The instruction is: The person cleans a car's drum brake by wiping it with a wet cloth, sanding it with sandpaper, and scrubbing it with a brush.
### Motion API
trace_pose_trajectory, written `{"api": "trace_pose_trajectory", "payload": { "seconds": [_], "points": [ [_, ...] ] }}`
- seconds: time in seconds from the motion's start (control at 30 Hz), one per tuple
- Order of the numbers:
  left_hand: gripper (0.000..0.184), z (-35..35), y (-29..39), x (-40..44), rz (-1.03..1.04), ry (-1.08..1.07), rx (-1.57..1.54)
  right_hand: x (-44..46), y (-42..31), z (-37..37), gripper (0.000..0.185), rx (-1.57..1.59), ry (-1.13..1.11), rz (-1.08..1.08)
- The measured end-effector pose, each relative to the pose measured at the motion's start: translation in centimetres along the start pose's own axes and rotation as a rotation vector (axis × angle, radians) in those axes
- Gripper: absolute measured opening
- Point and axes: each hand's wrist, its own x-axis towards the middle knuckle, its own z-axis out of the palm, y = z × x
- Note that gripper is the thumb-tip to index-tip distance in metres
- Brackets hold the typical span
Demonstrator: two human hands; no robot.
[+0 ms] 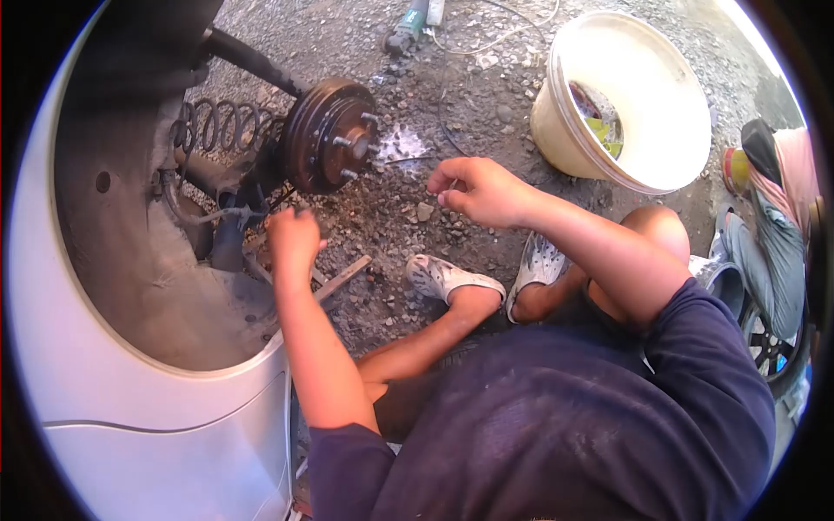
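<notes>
Rusty drum [330,135] sat wheel-less in the wheel well [122,217], presumably for access. Left hand [295,239] curled just below, apparently for close reach; right hand [486,193] bent above gravel [382,304]. Couldn't tell whether either hand's fingers grasped anything.

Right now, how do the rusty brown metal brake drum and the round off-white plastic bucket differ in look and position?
Surface: the rusty brown metal brake drum is dark; the off-white plastic bucket is pale.
Face: the drum has studs sticking out; the bucket is open, with green material inside.
Support: the drum is mounted at the wheel well; the bucket stands on gravel.
Shared: both round.
</notes>
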Motion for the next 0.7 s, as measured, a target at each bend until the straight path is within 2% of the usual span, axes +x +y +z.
{"api": "trace_pose_trajectory", "payload": {
  "seconds": [0.07,0.1,0.2,0.27,0.33,0.4,0.53,0.57,0.63,0.67,0.7],
  "points": [
    [0.027,1.3,1.0,2.1,0.017,-0.127,-0.128,0.2,-0.4,0.2,0.024,0.027,-0.032,-0.015],
    [0.029,1.9,2.1,2.6,-0.022,-0.059,-0.035,0.2,-0.2,0.7,0.024,0.012,-0.002,-0.081],
    [0.036,2.4,3.3,2.0,-0.007,-0.016,-0.061,-0.1,0.8,0.5,0.025,-0.020,-0.010,-0.142],
    [0.037,2.5,3.5,1.8,-0.001,-0.036,0.041,-0.4,0.9,0.4,0.026,0.013,-0.027,-0.091],
    [0.037,3.3,2.8,2.4,-0.122,-0.069,-0.095,-0.2,0.9,0.1,0.026,0.036,-0.063,0.004],
    [0.032,6.9,-1.7,4.9,-0.157,-0.118,-0.300,-0.1,0.9,0.4,0.026,0.024,-0.057,-0.043],
    [0.024,11.8,-4.8,6.8,-0.173,-0.093,-0.891,-0.4,1.1,-0.1,0.027,0.034,-0.079,-0.065],
    [0.024,13.0,-5.6,7.3,-0.174,-0.092,-0.891,-0.5,1.2,-0.1,0.027,0.035,-0.081,-0.065],
    [0.029,14.7,-6.3,8.9,-0.156,-0.131,-1.220,-0.4,1.1,-0.5,0.027,0.071,-0.076,-0.012],
    [0.029,14.5,-6.6,9.3,-0.152,-0.128,-1.222,-0.2,0.9,-0.7,0.027,0.069,-0.077,-0.016],
    [0.033,13.9,-6.1,9.2,-0.210,-0.251,-1.272,-0.1,0.5,-1.1,0.027,0.058,-0.078,-0.024]
  ]
}}
